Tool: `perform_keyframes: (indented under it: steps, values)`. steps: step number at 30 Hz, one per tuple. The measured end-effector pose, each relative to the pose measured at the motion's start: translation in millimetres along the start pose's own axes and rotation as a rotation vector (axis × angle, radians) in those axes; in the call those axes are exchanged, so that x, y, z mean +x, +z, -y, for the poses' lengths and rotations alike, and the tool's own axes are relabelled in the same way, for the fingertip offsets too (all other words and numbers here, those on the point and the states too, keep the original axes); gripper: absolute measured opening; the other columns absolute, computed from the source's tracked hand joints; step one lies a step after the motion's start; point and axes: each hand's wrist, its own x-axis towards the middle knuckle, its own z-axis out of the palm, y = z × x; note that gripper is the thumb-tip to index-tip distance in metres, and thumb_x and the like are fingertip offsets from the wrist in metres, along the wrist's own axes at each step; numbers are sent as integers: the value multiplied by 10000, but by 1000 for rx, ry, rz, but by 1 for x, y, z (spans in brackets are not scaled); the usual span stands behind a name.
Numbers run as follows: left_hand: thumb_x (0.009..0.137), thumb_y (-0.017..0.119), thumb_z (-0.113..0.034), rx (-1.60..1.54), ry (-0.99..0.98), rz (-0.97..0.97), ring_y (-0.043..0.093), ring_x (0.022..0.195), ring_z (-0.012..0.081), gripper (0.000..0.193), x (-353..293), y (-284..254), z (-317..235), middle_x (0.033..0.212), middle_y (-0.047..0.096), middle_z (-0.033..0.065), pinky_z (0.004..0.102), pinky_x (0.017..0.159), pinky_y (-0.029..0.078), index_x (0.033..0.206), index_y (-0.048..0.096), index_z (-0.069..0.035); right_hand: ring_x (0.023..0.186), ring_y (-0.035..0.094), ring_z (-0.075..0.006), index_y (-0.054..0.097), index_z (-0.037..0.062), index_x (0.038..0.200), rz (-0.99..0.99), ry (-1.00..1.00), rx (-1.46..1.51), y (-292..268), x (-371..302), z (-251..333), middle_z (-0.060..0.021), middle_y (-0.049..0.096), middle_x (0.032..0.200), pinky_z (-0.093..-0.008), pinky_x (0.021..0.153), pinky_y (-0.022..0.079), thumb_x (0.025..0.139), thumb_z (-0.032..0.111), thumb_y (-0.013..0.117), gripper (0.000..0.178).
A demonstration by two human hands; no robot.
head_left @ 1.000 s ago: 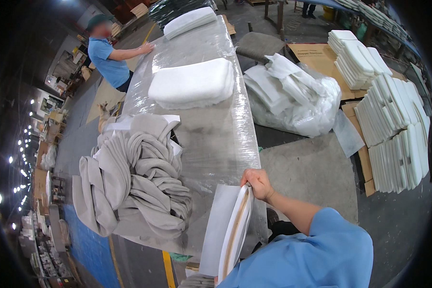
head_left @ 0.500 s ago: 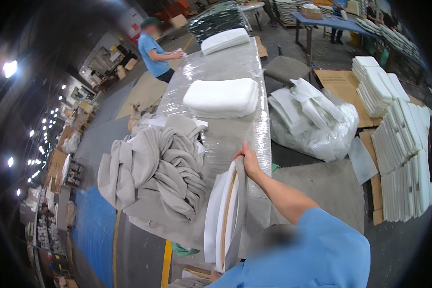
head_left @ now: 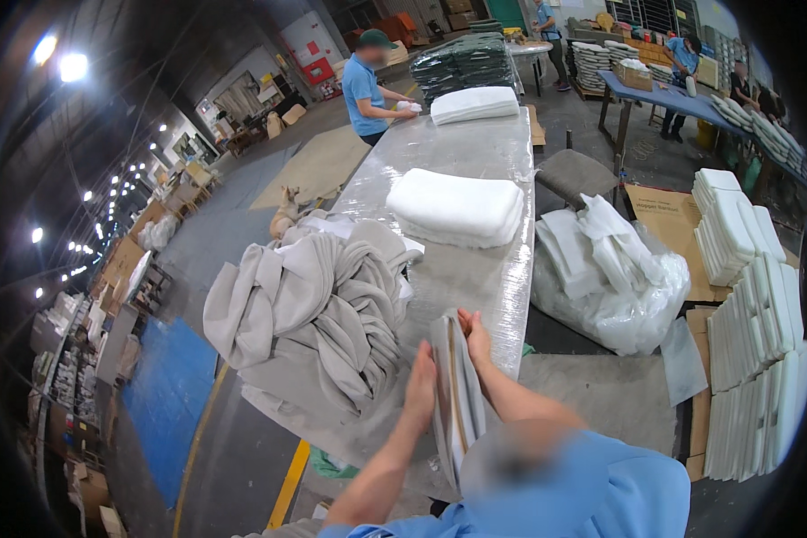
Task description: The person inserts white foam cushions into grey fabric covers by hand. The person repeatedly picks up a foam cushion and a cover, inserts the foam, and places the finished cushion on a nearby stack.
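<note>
Upright on its narrow side at the table's near end is a slim grey-and-white cushion [head_left: 454,386], with a tan strip running along its upward edge. My left hand [head_left: 420,387] lies along its left face, fingers stretched out. At the far end my right hand [head_left: 477,339] holds the right face, fingertips reaching round the corner. The cushion's lower part is hidden by my arms and body. Just left of my left hand lies a big heap of grey fabric covers [head_left: 309,314]. Beyond both hands sits a stack of white padding sheets [head_left: 457,208].
Plastic film wraps the long table [head_left: 502,260]; another white stack [head_left: 475,105] lies farther along. A person [head_left: 368,90] stands at its far left side. On the right are a plastic bag of white pieces [head_left: 614,278], a chair [head_left: 576,175] and tall stacks of white pads [head_left: 753,359].
My left hand has come up from the cushion's near end to its left face. The cushion looks narrower, its layers closer together. The view has shifted, showing more of the far room.
</note>
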Motion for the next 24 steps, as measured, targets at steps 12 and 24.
perform_keyframes:
  steps: [12, 24]
  values:
    - [1062, 273, -709, 50, -473, -117, 592, 1219, 283, 808, 179, -71, -11, 1364, 626, 158, 374, 978, 480, 1527, 492, -86, 914, 641, -183, 701, 88, 1215, -68, 250, -213, 44, 26, 2, -71, 721, 997, -394, 822, 482, 1092, 635, 281, 701]
    - [1021, 275, -779, 305, -439, 150, 409, 1482, 229, 943, 251, -87, 84, 1563, 511, 122, 392, 1195, 330, 1557, 467, -27, 936, 577, -194, 641, 48, 1188, -272, 283, -231, 64, 86, -39, -89, 628, 1033, -388, 856, 485, 1091, 628, 327, 667]
